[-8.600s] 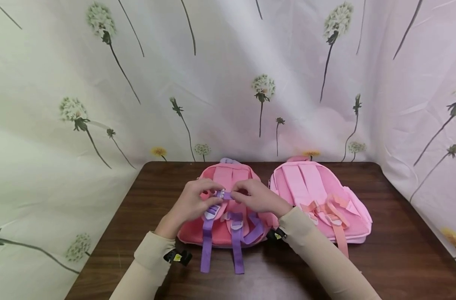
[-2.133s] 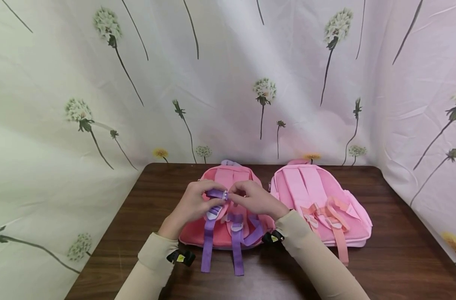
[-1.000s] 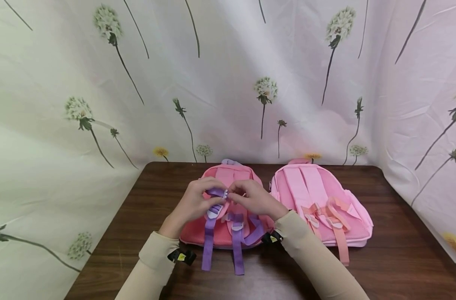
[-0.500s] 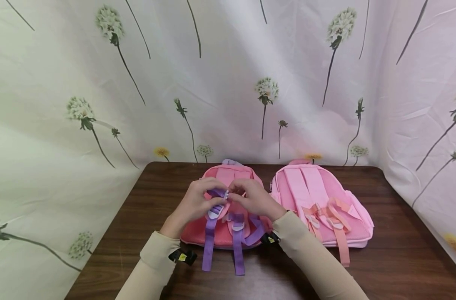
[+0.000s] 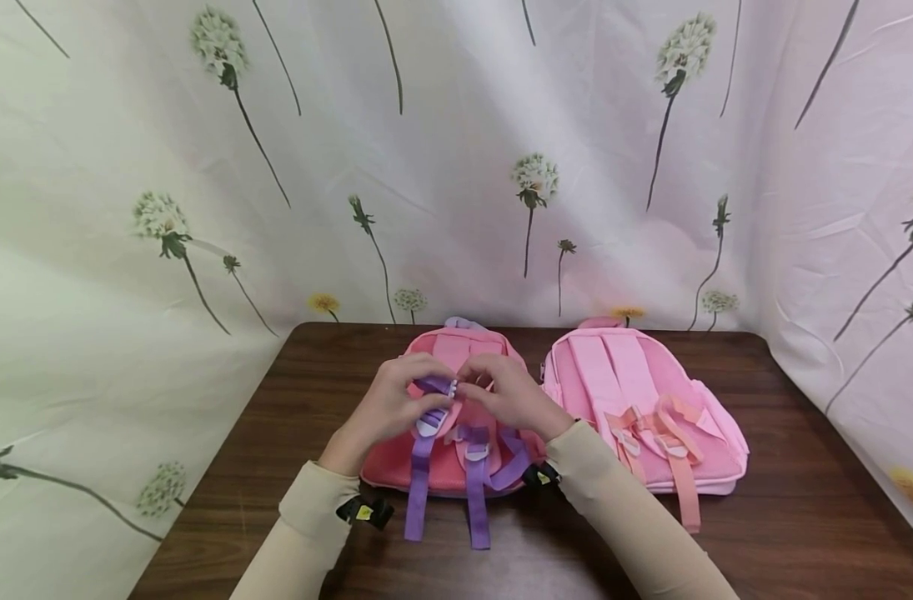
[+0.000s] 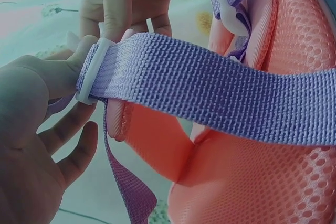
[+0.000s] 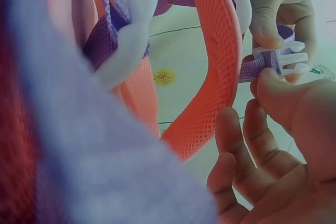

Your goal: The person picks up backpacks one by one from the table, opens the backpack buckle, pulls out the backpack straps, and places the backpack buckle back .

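In the head view, a coral-pink backpack (image 5: 388,462) lies on the table with its purple straps (image 5: 418,500) toward me. My left hand (image 5: 396,402) holds a white pronged buckle (image 5: 453,388) on a purple strap, thumb against the buckle. Close beside it, my right hand (image 5: 512,398) pinches the strap at the buckle between thumb and finger. The right wrist view shows the buckle's white prongs (image 7: 294,60) sticking out past the webbing. In the left wrist view, the purple webbing (image 6: 210,87) runs from the buckle across the coral mesh.
A lighter pink backpack (image 5: 576,400) with orange straps (image 5: 683,487) lies just right of the first. Both are on a dark brown wooden table (image 5: 276,442). Behind it hangs a cloth (image 5: 441,167) printed with dandelions. Two purple strap ends hang toward the table's front.
Earlier, a length of purple strap showed between the buckle and my right fingers; now the fingers meet at the buckle, which sits slightly further right. Over the last second the hands barely moved.
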Motion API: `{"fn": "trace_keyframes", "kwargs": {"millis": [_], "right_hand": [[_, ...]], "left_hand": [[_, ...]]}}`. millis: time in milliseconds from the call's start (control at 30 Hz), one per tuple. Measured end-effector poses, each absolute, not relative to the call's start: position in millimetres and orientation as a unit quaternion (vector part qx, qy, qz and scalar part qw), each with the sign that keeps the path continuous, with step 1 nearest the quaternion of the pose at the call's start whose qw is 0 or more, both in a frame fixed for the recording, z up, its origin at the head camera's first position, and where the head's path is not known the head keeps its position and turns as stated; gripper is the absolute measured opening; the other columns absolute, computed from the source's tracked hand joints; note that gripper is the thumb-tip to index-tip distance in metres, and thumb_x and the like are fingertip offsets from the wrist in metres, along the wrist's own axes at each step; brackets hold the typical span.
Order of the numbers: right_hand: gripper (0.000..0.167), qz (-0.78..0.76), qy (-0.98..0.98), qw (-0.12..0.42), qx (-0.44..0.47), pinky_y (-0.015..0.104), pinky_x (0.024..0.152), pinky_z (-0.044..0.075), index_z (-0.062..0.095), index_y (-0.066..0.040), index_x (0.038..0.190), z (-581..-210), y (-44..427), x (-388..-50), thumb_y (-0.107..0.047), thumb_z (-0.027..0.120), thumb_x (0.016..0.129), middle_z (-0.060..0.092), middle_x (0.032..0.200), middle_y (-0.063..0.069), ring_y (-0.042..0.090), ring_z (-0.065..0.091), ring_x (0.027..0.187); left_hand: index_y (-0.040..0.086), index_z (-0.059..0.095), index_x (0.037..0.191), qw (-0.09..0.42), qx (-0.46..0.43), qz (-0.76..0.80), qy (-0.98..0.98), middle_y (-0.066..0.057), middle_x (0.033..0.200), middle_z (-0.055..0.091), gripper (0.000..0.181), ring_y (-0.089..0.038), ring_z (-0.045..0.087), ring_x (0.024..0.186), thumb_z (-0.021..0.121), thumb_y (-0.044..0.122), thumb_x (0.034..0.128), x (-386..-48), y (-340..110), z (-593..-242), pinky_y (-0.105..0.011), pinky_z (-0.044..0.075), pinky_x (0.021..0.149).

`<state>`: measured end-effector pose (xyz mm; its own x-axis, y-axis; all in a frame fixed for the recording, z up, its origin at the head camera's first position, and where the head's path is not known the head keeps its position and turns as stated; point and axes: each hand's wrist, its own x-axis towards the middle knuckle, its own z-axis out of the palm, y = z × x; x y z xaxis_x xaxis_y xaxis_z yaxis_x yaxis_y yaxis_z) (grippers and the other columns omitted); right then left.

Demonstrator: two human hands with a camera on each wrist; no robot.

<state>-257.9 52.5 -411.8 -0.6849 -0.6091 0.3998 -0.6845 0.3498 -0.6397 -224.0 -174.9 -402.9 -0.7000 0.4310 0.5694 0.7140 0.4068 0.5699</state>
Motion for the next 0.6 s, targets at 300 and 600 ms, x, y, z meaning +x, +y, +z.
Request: {"fn": "trace_keyframes", "kwargs": {"millis": [300, 600], "right_hand": [[0.006, 0.4, -0.828, 0.061, 0.389, 0.033, 0.076, 0.059, 0.076, -0.013, 0.096, -409.6, 50.7, -256.5, -0.008, 0.076, 0.096, 0.073, 0.092, -0.003, 0.01, 0.067, 0.084], [0.003, 0.401, -0.818, 0.08, 0.404, 0.033, 0.079, 0.06, 0.076, -0.008, 0.094, -407.3, 49.6, -254.6, -0.009, 0.076, 0.097, 0.074, 0.094, 0.0, 0.013, 0.069, 0.086]], "left_hand": [[0.012, 0.08, 0.106, 0.166, -0.339, -0.417, -0.827, 0.003, 0.102, 0.076, 0.033, -0.014, 0.068, 0.095, 0.091, -0.001, 0.0784, -223.4, -173.7, -402.5, -0.035, 0.052, 0.088], [0.013, 0.08, 0.107, 0.163, -0.339, -0.417, -0.827, 0.003, 0.102, 0.076, 0.033, -0.014, 0.067, 0.093, 0.091, 0.0, 0.0787, -223.2, -175.4, -403.3, -0.035, 0.053, 0.087]]}}
